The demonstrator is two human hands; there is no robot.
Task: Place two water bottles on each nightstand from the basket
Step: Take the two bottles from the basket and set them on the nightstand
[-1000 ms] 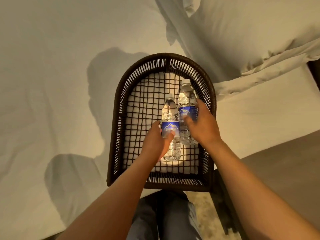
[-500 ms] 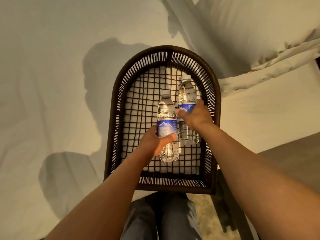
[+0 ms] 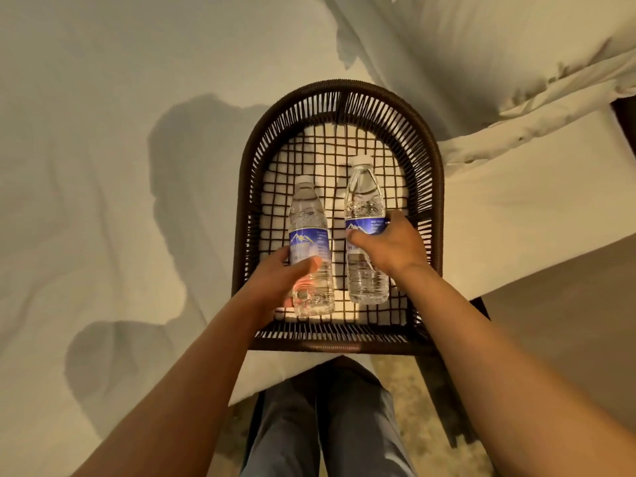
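A dark woven basket (image 3: 434,160) with an arched far end rests on the white bed. Over its netted floor are two clear water bottles with blue labels. My left hand (image 3: 280,277) is wrapped around the lower half of the left bottle (image 3: 307,215). My right hand (image 3: 389,246) grips the right bottle (image 3: 364,194) at its label. Both bottles point away from me, caps at the far end, with a gap between them.
White bed sheet (image 3: 103,166) fills the left and far side, with pillows (image 3: 499,46) at the upper right. A dark bed frame edge (image 3: 444,390) runs down the right, beside patterned floor. My grey-trousered legs (image 3: 327,425) stand below the basket.
Both hands have closed fully on the bottles and drawn them apart and toward me; the left bottle has shifted left and nearer the basket's front rim.
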